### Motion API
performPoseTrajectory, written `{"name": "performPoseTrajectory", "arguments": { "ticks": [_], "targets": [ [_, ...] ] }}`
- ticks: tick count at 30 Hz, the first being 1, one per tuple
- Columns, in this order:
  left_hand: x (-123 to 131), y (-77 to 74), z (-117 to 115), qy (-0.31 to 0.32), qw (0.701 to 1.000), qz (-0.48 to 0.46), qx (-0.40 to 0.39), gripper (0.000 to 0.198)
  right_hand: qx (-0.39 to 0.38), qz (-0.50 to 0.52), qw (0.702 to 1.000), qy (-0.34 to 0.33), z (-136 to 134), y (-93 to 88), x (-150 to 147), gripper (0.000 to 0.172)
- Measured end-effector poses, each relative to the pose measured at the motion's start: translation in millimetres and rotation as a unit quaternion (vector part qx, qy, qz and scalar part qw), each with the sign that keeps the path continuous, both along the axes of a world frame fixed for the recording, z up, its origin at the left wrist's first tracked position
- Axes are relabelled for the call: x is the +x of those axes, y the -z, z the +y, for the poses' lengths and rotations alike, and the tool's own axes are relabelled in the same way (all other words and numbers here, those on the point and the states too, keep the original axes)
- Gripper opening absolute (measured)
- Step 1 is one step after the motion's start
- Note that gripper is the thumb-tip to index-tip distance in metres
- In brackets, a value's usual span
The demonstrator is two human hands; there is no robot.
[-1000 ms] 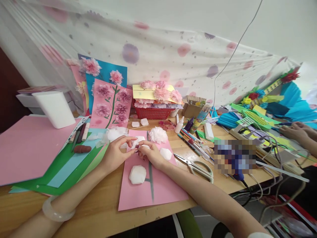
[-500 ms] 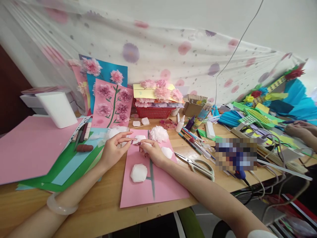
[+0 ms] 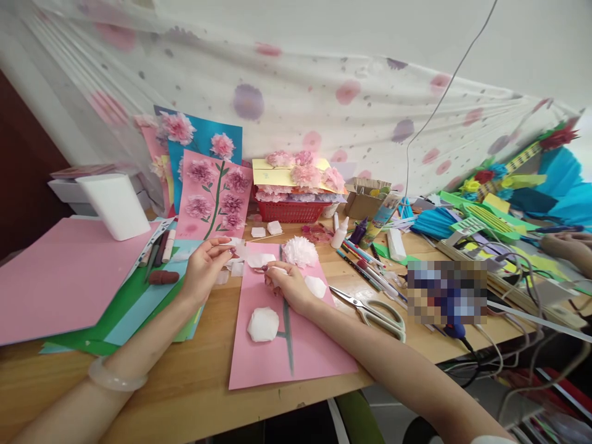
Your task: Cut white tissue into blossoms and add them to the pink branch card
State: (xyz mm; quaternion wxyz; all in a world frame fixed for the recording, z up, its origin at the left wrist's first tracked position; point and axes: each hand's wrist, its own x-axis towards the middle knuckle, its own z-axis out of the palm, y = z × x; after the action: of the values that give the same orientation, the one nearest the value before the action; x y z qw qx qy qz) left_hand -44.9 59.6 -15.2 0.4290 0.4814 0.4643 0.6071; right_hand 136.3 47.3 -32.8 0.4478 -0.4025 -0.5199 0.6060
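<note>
Watching the head cam feed from my end, here's what I've got. The big pink sheet (image 3: 305, 351) lies on the bench (image 3: 185, 394), so I'll use it as my reference for everything.

The left hand (image 3: 203, 268) hangs just off the sheet's upper left corner. Its thumb and forefinger are pinched on a small white tissue scrap (image 3: 234, 248), held a bit above the bench. There's a pale bracelet (image 3: 111, 377) on that wrist.

The right hand (image 3: 289, 285) rests on the upper part of the sheet, fingers curled, with the tips down at the edge of a white tissue piece (image 3: 259, 259) lying near the sheet's top edge. Honestly can't tell if it's gripping that piece or just pressing on it.

The two hands are apart, not touching each other.

- **On the sheet:** a fluffy white flower (image 3: 300, 251) at the top right corner, a flat white round (image 3: 263, 324) in the lower left part, and a painted green stem (image 3: 287, 333) running down the middle.
- **Around the sheet:** scissors (image 3: 374, 311) just right of it and a red basket (image 3: 289, 211) behind it.
- **Far right:** another person's hand (image 3: 567, 246), well away from the sheet.
</note>
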Motion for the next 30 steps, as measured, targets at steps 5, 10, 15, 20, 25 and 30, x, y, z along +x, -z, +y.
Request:
{"name": "performPoseTrajectory", "arguments": {
  "ticks": [5, 10, 15, 20, 25, 30],
  "targets": [
    [-11.2, 6.0, 11.1, -0.064, 0.997, 0.034, 0.005, 0.027, 0.004, 0.002, 1.0, 0.001, 1.5, 2.7, 1.0, 0.01],
    [-33.1, 8.6, 21.4, -0.153, 0.978, 0.142, 0.008, 0.01, 0.011, -0.003, 1.0, -0.002, 2.0, 3.2, 1.6, 0.011],
    [-17.6, -6.4, 0.6, -0.104, 0.918, 0.327, 0.201, 0.014, 0.013, -0.005, 1.0, -0.005, 1.1, 1.9, 1.4, 0.014],
    [6.7, -4.9, -14.2, 0.027, 0.88, 0.4, 0.255, 0.016, 0.013, 0.002, 1.0, -0.007, 2.2, 4.1, 1.1, 0.011],
    [7.7, 6.6, -12.0, 0.011, 0.893, 0.39, 0.225, 0.011, 0.011, 0.014, 1.0, -0.014, 4.2, 8.7, 2.9, 0.018],
    [7.5, 6.7, -14.4, 0.015, 0.908, 0.373, 0.19, 0.01, 0.003, 0.028, 0.999, -0.025, 3.3, 8.1, 4.0, 0.015]
  ]
}}
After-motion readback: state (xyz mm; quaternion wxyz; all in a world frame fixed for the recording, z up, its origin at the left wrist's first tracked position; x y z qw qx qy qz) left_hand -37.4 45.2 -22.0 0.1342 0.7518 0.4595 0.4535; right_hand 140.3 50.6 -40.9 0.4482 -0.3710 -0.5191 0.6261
